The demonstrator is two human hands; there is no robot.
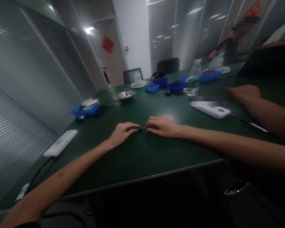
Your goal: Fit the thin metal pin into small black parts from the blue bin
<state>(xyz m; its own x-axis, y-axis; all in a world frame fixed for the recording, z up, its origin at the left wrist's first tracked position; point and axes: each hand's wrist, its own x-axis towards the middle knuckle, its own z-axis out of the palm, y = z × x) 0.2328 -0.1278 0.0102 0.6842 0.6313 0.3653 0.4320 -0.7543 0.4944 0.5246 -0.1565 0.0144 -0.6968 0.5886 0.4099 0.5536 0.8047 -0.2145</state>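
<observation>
Fingers of left hand (122,132) and right hand (162,126) pinch a small dark part (140,129) on the green surface (142,158). A blue tray (152,89) sits far beyond it, in a glass-walled office.

**Two hands meet on a small dark piece**

On the green surface (142,158), the left hand (122,132) and the right hand (163,126) pinch a small dark piece (140,129) from either end, fingers (133,126) curled onto it. Beyond the piece stand a metal bowl (126,94) and a water bottle (193,79). To its right lies a white power strip (211,110), and farther right another person's hand (244,92). To its left rests a white box (60,142).
</observation>
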